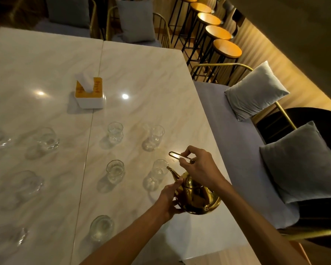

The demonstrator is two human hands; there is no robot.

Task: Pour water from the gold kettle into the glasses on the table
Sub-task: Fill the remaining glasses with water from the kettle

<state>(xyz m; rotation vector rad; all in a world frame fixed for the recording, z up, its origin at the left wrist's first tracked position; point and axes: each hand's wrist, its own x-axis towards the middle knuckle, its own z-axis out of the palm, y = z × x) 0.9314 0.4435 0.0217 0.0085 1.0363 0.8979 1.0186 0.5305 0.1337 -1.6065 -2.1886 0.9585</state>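
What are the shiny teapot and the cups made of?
The kettle looks like polished, gold-coloured metal: it mirrors the lights. The cups, like this one, look like clear glass: the table shows through them. The table looks like glossy marble, maybe imitation.

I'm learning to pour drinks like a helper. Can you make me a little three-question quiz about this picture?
1. True or false: the gold kettle stands flat on the table.
2. Which hand grips the kettle's handle? A) left hand B) right hand
3. Fill in: the spout points at the nearest ____.

Key:
1. False; it is tilted, held by both hands.
2. B; the left hand steadies the kettle's body.
3. Glass.
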